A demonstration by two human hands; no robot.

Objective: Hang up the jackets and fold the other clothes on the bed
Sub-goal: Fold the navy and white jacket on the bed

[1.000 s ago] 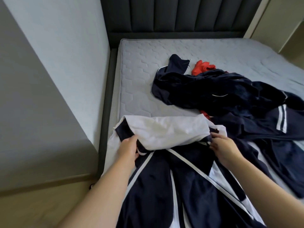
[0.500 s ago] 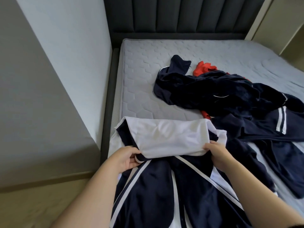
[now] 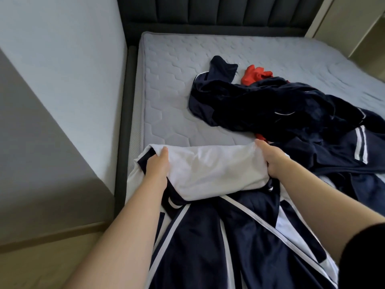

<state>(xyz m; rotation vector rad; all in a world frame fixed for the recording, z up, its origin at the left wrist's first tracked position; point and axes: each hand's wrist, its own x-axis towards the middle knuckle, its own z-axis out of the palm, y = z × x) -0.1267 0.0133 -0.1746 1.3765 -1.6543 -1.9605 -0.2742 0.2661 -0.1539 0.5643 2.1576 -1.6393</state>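
I'm watching the navy-and-white jacket lying at the near edge of the mattress, its white panel folded across the top. The left hand is pinching the panel's left end, thumb on top and fingers tucked under, while the right hand is gripping the right end. Just beyond the right hand a pile of navy clothes is sprawling over the bed, a red garment is peeking out at its far side, and the dark padded headboard is standing behind.
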